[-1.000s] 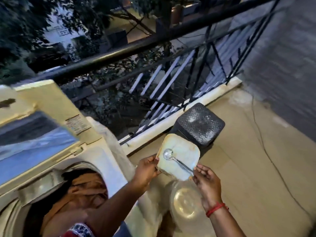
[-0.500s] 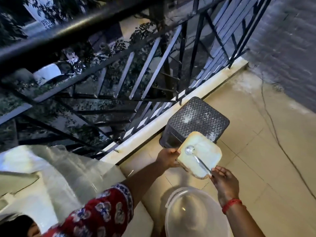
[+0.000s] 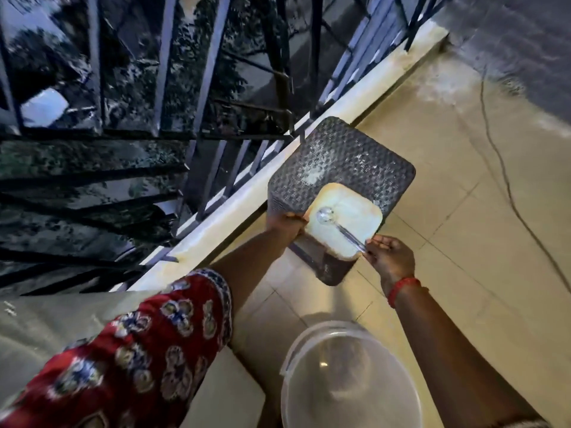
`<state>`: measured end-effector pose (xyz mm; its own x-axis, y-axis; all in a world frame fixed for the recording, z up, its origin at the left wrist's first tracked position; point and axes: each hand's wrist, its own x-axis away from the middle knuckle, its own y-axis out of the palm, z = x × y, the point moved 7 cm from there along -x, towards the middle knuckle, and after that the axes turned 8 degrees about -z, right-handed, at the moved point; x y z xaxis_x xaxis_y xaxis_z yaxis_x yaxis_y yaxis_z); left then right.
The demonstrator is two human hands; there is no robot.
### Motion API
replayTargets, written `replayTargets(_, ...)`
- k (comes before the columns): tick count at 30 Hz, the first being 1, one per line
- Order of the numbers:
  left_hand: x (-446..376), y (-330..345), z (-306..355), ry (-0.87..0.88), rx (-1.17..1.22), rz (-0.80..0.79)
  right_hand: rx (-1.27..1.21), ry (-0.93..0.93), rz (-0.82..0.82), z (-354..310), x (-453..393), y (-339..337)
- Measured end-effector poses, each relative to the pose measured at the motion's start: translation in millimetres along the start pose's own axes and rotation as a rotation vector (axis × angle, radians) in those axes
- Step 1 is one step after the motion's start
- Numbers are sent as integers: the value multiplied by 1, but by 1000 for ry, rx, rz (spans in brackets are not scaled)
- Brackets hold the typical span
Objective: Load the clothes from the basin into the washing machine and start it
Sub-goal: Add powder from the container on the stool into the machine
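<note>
Your left hand (image 3: 285,225) grips the near-left edge of the square tub (image 3: 343,222), held over the stool (image 3: 343,168); your right hand (image 3: 389,257) pinches the spoon (image 3: 340,227) handle. The tub looks stiff and light, so grip its rim. The spoon lies diagonally, bowl far-left. The basin (image 3: 349,378) sits near, bottom centre.

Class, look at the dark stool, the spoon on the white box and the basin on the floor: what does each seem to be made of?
Stool: probably moulded plastic, matt grey, with a woven-pattern top. Spoon: clear and glossy, likely plastic. Basin: translucent whitish plastic; the floor shows dimly through it.
</note>
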<state>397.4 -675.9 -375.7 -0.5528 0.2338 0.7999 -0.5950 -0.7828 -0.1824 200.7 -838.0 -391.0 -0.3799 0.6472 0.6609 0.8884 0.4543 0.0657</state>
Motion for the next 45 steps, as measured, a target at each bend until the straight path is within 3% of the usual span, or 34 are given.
replayTargets(6,-18,-2,30,51,-213,133,77,-55,38,-6,-28,10)
replayTargets(12,-32,5,40,110,-164,95,111,-98,67,-18,-46,15)
replayTargets(16,-29,13,35,146,-168,29,244,-80,68,-13,-55,9)
replayTargets(22,14,-9,31,208,-275,173,533,-174,168,-40,-7,-1)
replayTargets(25,55,-20,29,212,-359,172,589,-239,85,-51,35,7)
replayTargets(34,194,-80,30,287,-318,139,797,-445,-177,-93,189,74)
replayTargets(39,291,-135,43,406,-342,205,815,-490,-352,-106,274,125)
replayTargets(45,393,-240,18,517,-227,332,890,-722,-523,-105,409,204)
